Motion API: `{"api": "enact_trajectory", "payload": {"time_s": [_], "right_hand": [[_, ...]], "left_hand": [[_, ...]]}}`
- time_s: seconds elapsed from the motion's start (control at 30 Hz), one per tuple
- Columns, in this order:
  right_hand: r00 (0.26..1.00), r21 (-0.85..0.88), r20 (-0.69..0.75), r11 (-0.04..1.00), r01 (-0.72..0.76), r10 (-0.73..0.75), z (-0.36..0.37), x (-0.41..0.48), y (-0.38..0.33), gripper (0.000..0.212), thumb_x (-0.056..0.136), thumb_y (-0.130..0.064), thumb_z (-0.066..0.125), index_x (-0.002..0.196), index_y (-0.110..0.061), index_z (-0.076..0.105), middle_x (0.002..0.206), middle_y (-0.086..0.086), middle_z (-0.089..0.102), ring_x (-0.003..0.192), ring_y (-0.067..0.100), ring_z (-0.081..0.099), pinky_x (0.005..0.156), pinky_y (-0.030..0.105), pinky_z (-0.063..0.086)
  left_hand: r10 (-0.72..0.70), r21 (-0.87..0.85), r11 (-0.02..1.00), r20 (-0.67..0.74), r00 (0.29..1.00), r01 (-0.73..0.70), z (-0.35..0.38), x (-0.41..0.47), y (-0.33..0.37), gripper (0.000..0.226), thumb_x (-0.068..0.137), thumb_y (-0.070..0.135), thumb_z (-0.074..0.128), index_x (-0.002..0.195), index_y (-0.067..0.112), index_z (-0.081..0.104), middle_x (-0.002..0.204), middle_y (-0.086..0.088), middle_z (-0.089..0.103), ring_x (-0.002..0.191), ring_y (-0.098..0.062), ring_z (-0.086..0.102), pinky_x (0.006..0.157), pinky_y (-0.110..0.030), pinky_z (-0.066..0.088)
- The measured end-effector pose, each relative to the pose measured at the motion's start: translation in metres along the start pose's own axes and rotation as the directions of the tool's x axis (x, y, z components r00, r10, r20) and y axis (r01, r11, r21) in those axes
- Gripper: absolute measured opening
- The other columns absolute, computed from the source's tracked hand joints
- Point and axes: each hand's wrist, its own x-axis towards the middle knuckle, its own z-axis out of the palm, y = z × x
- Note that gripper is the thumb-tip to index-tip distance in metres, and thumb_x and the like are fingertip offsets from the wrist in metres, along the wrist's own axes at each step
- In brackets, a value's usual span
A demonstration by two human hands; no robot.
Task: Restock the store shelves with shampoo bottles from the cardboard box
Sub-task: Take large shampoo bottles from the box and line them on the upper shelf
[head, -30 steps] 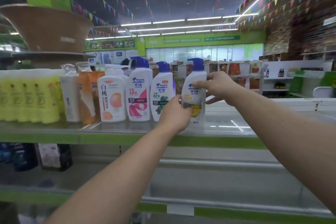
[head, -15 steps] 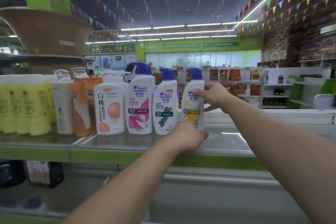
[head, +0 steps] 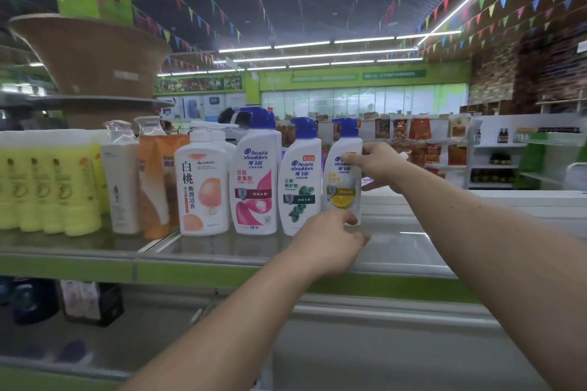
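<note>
Shampoo bottle, white plastic with a blue pump and a yellow lemon label (head: pixel 341 187), stands upright at the right end of the row on the green-edged metal shelf (head: pixel 222 273). The right hand (head: pixel 379 165) pinches its shoulder from the right, long axis vertical. The left hand (head: pixel 330 241) hovers at its base, fingers loosely curled and holding nothing.

In the front row we count three Head & Shoulders shampoo bottles (head: pixel 300 165): one pink-labelled bottle (head: pixel 254 187), one green-labelled bottle (head: pixel 300 200), one yellow-labelled bottle (head: pixel 341 197). We also count one white peach bottle (head: pixel 201 187), two orange bottles (head: pixel 152 174), one cream bottle (head: pixel 122 178) and at least four yellow bottles (head: pixel 76 187).
</note>
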Motion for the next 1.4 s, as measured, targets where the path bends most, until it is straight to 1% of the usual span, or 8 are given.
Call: {"api": "enact_trajectory", "payload": {"time_s": [0.23, 0.4, 0.57, 0.9, 1.03, 1.1, 1.23, 1.4], "right_hand": [[0.997, -0.046, 0.019, 0.997, -0.068, 0.069, -0.002, -0.003, -0.002, 0.042, 0.094, -0.034, 0.066, 0.133, -0.018, 0.058, 0.119, 0.001, 0.069, 0.109, 0.025, 0.064, 0.088, 0.048, 0.055], [0.992, -0.135, -0.011, 0.982, -0.129, 0.128, -0.006, -0.022, 0.001, 0.071, 0.094, -0.042, 0.064, 0.153, -0.015, 0.035, 0.14, 0.01, 0.055, 0.117, 0.03, 0.057, 0.096, 0.052, 0.051], [0.995, -0.168, -0.014, 0.981, -0.101, 0.1, -0.014, -0.059, -0.002, 0.051, 0.096, -0.041, 0.062, 0.136, -0.01, 0.056, 0.11, 0.006, 0.058, 0.109, 0.029, 0.06, 0.096, 0.052, 0.053], [0.999, 0.043, 0.038, 0.999, -0.013, 0.012, -0.041, -0.173, 0.011, 0.023, 0.091, -0.042, 0.067, 0.096, -0.02, 0.063, 0.101, 0.007, 0.068, 0.101, 0.025, 0.066, 0.089, 0.047, 0.058], [0.998, 0.122, 0.058, 0.992, -0.037, 0.03, -0.054, -0.22, 0.029, 0.029, 0.09, -0.04, 0.069, 0.106, -0.016, 0.065, 0.099, 0.005, 0.07, 0.089, 0.02, 0.07, 0.086, 0.044, 0.059], [0.993, 0.153, 0.109, 0.986, -0.058, 0.041, -0.058, -0.245, 0.039, 0.019, 0.092, -0.036, 0.067, 0.096, -0.018, 0.063, 0.096, 0.002, 0.068, 0.081, 0.016, 0.068, 0.087, 0.043, 0.058], [0.977, 0.155, 0.199, 0.982, -0.107, 0.075, -0.057, -0.296, 0.073, 0.016, 0.093, -0.033, 0.066, 0.085, -0.022, 0.059, 0.094, 0.003, 0.069, 0.077, 0.019, 0.068, 0.083, 0.04, 0.056], [0.933, 0.079, 0.29, 0.966, -0.247, 0.215, -0.045, -0.34, 0.145, 0.013, 0.094, -0.031, 0.064, 0.093, -0.019, 0.059, 0.092, 0.003, 0.067, 0.076, 0.021, 0.065, 0.075, 0.035, 0.049]], "left_hand": [[-0.018, -0.021, 1.0, -0.076, 0.997, 0.016, -0.009, -0.011, -0.013, 0.045, 0.091, 0.048, 0.059, 0.132, 0.028, 0.06, 0.138, 0.007, 0.057, 0.123, -0.015, 0.053, 0.104, -0.032, 0.043], [-0.038, -0.053, 0.998, -0.183, 0.982, 0.029, -0.013, -0.022, -0.018, 0.036, 0.091, 0.043, 0.061, 0.123, 0.026, 0.065, 0.123, 0.011, 0.064, 0.112, -0.01, 0.057, 0.092, -0.026, 0.044], [-0.113, -0.105, 0.991, -0.299, 0.948, 0.085, -0.013, -0.037, -0.02, 0.027, 0.093, 0.042, 0.061, 0.114, 0.025, 0.065, 0.106, 0.014, 0.063, 0.097, -0.008, 0.058, 0.081, -0.025, 0.043], [-0.289, -0.31, 0.939, -0.482, 0.827, 0.147, 0.003, -0.1, 0.014, 0.023, 0.093, 0.03, 0.064, 0.112, 0.018, 0.069, 0.111, 0.002, 0.069, 0.102, -0.018, 0.062, 0.089, -0.031, 0.045], [-0.342, -0.328, 0.925, -0.507, 0.791, 0.19, 0.022, -0.141, 0.029, 0.023, 0.091, 0.033, 0.067, 0.107, 0.018, 0.071, 0.105, 0.002, 0.07, 0.101, -0.02, 0.063, 0.089, -0.032, 0.047], [-0.371, -0.329, 0.917, -0.505, 0.779, 0.224, 0.035, -0.162, 0.036, 0.024, 0.09, 0.035, 0.068, 0.106, 0.017, 0.072, 0.104, 0.001, 0.071, 0.099, -0.021, 0.063, 0.092, -0.034, 0.05], [-0.435, -0.364, 0.888, -0.461, 0.774, 0.282, 0.073, -0.198, 0.044, 0.021, 0.091, 0.032, 0.067, 0.102, 0.015, 0.072, 0.097, 0.001, 0.07, 0.077, -0.016, 0.062, 0.064, -0.026, 0.044], [-0.52, -0.435, 0.824, -0.327, 0.789, 0.363, 0.141, -0.231, 0.031, 0.021, 0.09, 0.03, 0.068, 0.103, 0.014, 0.071, 0.095, 0.0, 0.07, 0.091, -0.022, 0.063, 0.075, -0.03, 0.044]]}}
